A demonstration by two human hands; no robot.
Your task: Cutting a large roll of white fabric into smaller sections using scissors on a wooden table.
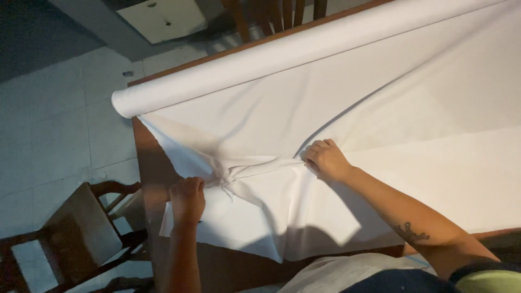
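A wide sheet of white fabric [391, 108] lies spread over a wooden table [149, 163], unrolled from a long white roll [260, 59] along the far edge. My left hand [187, 198] is closed on a bunched fold of the fabric near its left edge. My right hand [324, 159] pinches the same cloth further right, and a taut crease runs between the two hands. Wrinkles fan out from both grips toward the roll.
A wooden chair with a padded seat [76, 233] stands at the lower left on a pale tiled floor [49, 119]. Another chair's back slats [277, 13] rise beyond the table. A light-coloured board [163, 19] lies on the floor at the top.
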